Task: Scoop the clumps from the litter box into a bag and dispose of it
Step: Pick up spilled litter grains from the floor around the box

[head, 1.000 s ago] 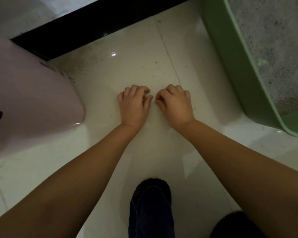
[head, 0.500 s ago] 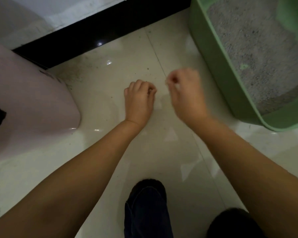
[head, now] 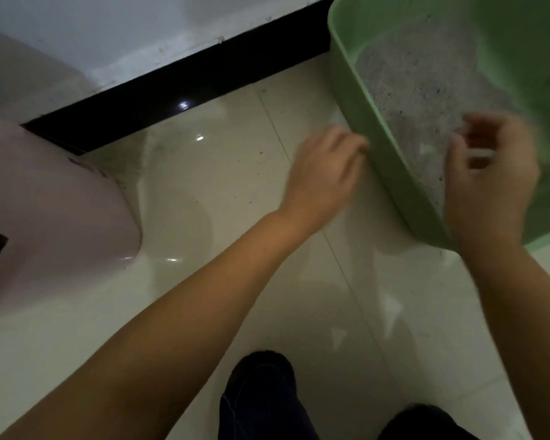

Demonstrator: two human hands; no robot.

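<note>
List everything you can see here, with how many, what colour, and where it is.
Litter box: one, green, upper right on the floor.
Litter: grey, inside the litter box.
Floor: pale glossy tiles, across the middle.
Baseboard: one, black strip, along the wall at top.
Wall: white, top left.
Pink object: one, rounded, left edge.
Knees: two, in dark trousers, bottom centre and bottom right.
Left hand: blurred, at the litter box's outer wall.
Right hand: blurred, fingers curled, over the litter; any contents unclear.
</note>
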